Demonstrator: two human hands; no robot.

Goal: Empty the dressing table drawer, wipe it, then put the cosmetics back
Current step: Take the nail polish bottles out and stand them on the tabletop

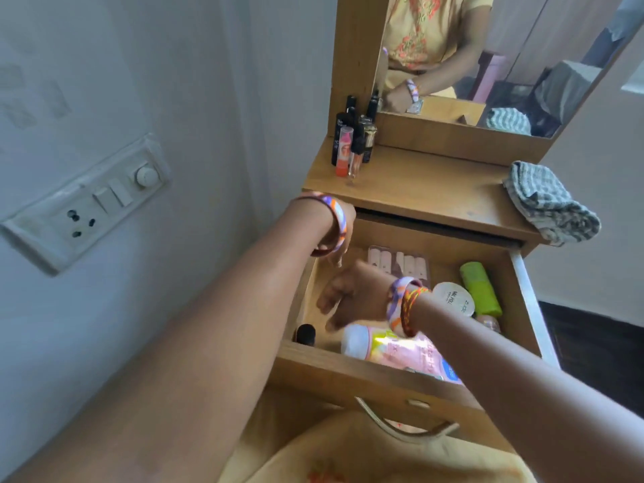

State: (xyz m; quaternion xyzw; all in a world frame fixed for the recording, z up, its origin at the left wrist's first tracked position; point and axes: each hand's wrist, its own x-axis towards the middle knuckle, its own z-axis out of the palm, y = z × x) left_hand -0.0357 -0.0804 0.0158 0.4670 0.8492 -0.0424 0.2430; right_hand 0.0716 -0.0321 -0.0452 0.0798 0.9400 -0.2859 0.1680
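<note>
Two hands (343,298) in one open drawer (383,374), one checked cloth (547,202)

One checked cloth (550,203) on top, one pink bottle (400,350), one green tube (481,289), one round white jar (453,298) in the drawer (383,381).

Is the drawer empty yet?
No. The open drawer still holds a pink bottle, a green tube, a round white jar and a nail set.
</note>
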